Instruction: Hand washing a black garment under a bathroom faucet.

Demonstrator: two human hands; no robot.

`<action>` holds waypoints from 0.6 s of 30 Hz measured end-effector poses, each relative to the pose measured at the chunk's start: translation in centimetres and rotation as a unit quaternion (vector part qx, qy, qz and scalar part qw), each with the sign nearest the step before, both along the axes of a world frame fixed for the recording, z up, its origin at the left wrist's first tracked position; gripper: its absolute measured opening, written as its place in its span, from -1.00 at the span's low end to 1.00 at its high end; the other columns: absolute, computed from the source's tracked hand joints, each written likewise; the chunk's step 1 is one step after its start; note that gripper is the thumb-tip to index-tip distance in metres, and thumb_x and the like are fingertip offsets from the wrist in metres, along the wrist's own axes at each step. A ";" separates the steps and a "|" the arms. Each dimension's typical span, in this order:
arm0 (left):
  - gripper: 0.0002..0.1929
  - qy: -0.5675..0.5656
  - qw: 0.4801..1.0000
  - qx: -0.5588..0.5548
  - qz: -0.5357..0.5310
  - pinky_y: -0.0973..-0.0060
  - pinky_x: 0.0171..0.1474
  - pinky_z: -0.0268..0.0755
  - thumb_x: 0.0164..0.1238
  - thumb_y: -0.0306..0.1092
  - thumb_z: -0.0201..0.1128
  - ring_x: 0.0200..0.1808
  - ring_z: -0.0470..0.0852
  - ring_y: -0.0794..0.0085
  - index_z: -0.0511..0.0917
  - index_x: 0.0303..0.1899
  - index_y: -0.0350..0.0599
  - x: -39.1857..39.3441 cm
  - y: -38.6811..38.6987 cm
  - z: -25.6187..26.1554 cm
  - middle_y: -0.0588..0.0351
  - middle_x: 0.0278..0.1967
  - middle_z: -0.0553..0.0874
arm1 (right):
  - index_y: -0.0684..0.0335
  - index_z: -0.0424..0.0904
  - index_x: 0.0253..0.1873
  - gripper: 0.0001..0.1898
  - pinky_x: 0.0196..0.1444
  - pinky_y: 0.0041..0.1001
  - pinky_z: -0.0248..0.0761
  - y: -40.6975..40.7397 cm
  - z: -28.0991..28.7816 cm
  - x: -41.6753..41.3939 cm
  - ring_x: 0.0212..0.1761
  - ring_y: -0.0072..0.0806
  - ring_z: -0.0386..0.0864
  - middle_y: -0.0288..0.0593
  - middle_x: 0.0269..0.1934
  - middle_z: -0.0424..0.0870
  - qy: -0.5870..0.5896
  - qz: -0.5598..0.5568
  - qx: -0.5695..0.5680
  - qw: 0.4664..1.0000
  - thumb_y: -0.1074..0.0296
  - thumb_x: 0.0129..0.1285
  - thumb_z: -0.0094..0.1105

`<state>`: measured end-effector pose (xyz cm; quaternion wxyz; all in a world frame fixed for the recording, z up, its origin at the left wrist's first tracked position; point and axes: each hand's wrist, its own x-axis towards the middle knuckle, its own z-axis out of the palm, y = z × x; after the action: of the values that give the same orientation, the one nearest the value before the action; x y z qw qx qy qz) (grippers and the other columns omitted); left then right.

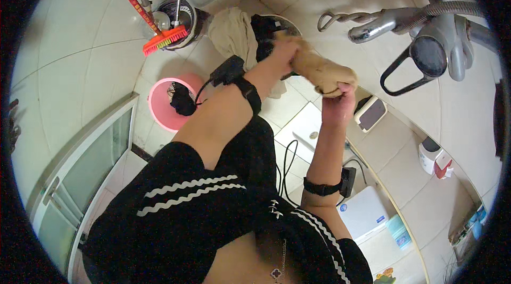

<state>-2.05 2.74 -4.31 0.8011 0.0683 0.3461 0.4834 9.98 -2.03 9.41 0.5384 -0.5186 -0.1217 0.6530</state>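
Note:
A tan wet-looking cloth (323, 68) is bunched lengthwise between my two hands. My left hand (285, 50) is wrapped around its far end. At the near end, my right hand (343, 94) grips a folded part of the cloth, knuckles bent. Just beyond my left hand, a beige garment (233, 32) and a black garment (263, 30) hang over or lie in a round container (293, 24), mostly hidden. Straps with black devices sit around both my forearms.
A pink bucket (159, 104) with black fabric inside stands at left. Behind it are an orange-headed floor brush (163, 40) and a dark bucket (193, 30). A metal wall tap (431, 54) juts out at upper right. A glass-panelled door (96, 156) is lower left; cables hang near my right arm.

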 end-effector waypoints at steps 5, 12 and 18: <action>-0.81 0.115 0.990 -0.078 -0.012 0.40 -0.23 0.41 0.05 -0.46 -0.05 -0.30 0.55 0.31 0.43 -0.26 -0.19 2.3 2.1 9.1 0.00 -0.28 0.52 | 0.11 0.23 0.08 -0.54 0.11 -0.22 0.13 2.2 -3.6 0.2 0.07 -0.28 0.28 -0.18 0.02 0.33 0.059 -0.026 -0.051 0.997 0.09 0.07 -0.09; -0.67 0.438 0.865 0.203 -0.139 0.36 -0.25 0.40 0.04 -0.23 0.06 -0.24 0.54 0.21 0.41 -0.18 -0.22 3.9 0.1 10.4 -0.05 -0.27 0.54 | 0.21 0.24 0.07 -0.48 0.01 -0.33 0.23 6.3 -7.9 0.0 0.00 -0.37 0.34 -0.15 0.03 0.34 0.198 0.033 0.103 0.974 -0.08 0.18 -0.33; -0.55 0.658 0.680 0.306 -0.110 0.26 -0.25 0.40 -0.11 -0.01 0.19 -0.25 0.52 0.12 0.42 -0.20 -0.10 2.7 -0.6 12.8 -0.14 -0.28 0.53 | 0.23 0.26 0.03 -0.52 -0.05 -0.28 0.26 7.2 -8.7 -2.1 -0.09 -0.28 0.38 -0.09 -0.07 0.39 0.158 0.033 0.092 0.983 -0.03 0.22 -0.38</action>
<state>0.67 2.15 8.48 0.3490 0.6470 0.6070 0.3017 7.86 5.21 0.71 0.5744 -0.3526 -0.1117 0.7302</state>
